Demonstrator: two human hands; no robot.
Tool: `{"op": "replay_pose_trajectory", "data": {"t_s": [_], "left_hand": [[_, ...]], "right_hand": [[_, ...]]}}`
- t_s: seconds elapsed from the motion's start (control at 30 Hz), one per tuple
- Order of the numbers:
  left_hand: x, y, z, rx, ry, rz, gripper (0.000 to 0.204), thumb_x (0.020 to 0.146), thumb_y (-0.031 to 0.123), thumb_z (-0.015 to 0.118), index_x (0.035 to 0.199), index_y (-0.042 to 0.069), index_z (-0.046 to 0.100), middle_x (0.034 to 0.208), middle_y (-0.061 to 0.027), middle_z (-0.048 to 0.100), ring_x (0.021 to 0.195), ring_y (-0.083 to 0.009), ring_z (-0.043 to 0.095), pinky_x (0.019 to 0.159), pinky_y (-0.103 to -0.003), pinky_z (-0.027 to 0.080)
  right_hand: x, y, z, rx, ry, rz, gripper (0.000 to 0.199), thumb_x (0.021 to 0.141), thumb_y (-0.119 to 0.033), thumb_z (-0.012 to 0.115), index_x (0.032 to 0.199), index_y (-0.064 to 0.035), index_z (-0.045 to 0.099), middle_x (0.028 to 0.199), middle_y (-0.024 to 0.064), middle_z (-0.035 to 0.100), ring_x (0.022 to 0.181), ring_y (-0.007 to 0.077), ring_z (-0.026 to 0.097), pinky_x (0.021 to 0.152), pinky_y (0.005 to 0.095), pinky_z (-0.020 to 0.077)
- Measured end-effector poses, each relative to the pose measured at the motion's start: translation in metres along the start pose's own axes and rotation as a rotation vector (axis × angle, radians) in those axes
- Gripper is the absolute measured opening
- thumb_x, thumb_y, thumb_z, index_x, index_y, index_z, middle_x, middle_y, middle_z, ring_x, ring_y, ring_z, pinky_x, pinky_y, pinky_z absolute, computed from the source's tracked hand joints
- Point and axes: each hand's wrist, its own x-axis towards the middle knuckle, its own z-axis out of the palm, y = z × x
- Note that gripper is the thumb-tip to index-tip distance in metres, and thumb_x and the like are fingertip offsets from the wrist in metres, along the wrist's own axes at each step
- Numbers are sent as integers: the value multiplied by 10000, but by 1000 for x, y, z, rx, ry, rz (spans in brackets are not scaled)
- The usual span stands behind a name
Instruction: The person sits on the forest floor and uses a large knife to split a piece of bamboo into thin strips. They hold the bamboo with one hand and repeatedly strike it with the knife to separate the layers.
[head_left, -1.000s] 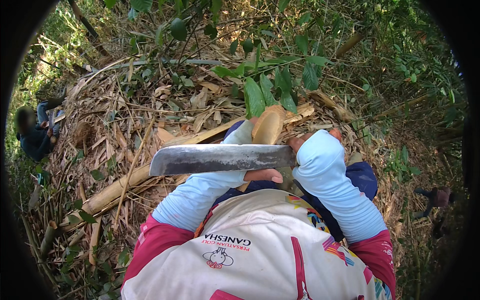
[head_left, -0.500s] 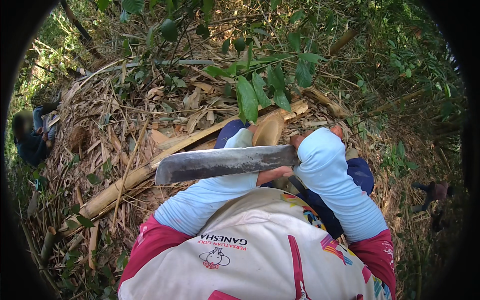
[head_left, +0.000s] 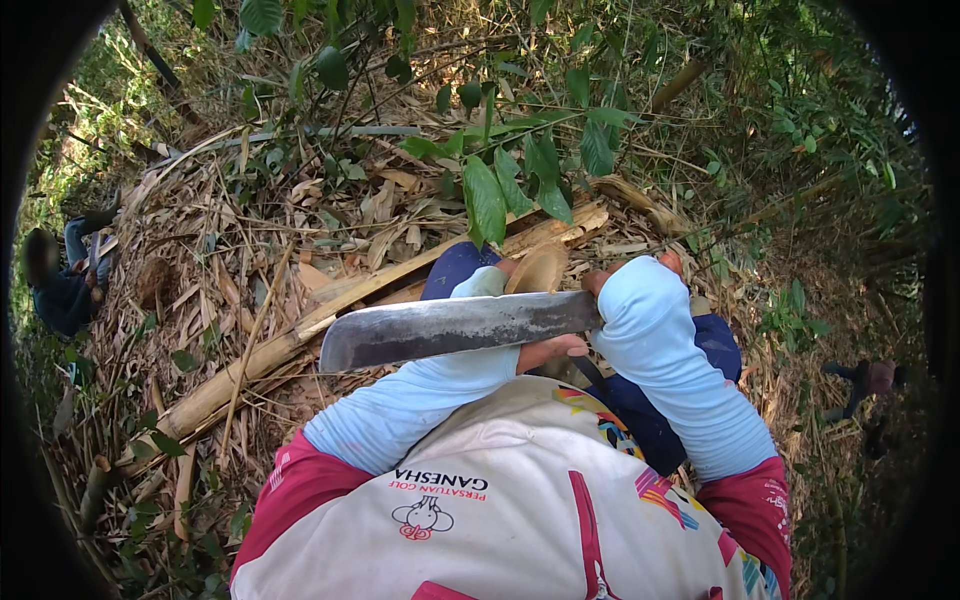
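Observation:
A machete with a broad, dark-worn blade (head_left: pixel 450 328) lies nearly level across my lap, its tip toward the left. At the handle end my right hand (head_left: pixel 597 281) is closed round the grip, partly covered by its pale blue sleeve. Under the blade shows the thumb of my left hand (head_left: pixel 552 350); the blade hides its fingers, so I cannot tell what they hold. Just beyond the blade a curved, pale tan piece of bamboo or wood (head_left: pixel 540 267) stands up, its lower part hidden.
Long split bamboo poles (head_left: pixel 235 372) run diagonally on the left over dry leaf litter. Green leaves (head_left: pixel 487 200) hang close ahead. Another person (head_left: pixel 68 285) sits at the far left; part of someone else (head_left: pixel 868 385) shows at the far right.
The machete has shifted slightly to the right in view. Both hands keep nearly the same pose, and the surroundings have slid slightly with the head's motion.

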Motion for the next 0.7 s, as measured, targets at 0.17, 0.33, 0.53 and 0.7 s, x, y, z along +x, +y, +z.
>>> {"op": "replay_pose_trajectory", "data": {"t_s": [0.17,0.33,0.53,0.7], "left_hand": [[-3,14,-3,-129,-31,-128,727,666,424,837,1173,11,520,1015,-102,612,936,-190,597,808,-313,472],[-1,10,7,-164,-41,23,619,699,364,829,1094,-9,533,898,-113,640,822,-185,632,712,-302,490],[-8,1,16,-311,-6,60,609,706,287,836,1118,-18,508,930,-116,623,834,-179,623,715,-296,485],[-2,14,11,-255,-36,100,602,696,201,845,1145,-2,500,1003,-90,622,897,-148,600,768,-279,483]], "right_hand": [[-6,9,-1,-21,106,-38,226,684,-211,604,898,-151,640,701,51,647,706,272,651,692,482,389],[-9,10,4,8,192,-120,196,698,-218,599,876,-143,630,668,46,631,667,276,639,628,495,370],[-13,9,7,88,289,-159,322,615,-278,698,880,-106,635,625,74,567,639,300,592,746,487,393],[-4,14,11,46,287,-198,313,629,-274,693,889,-109,641,639,72,578,655,296,597,785,506,387]]}}
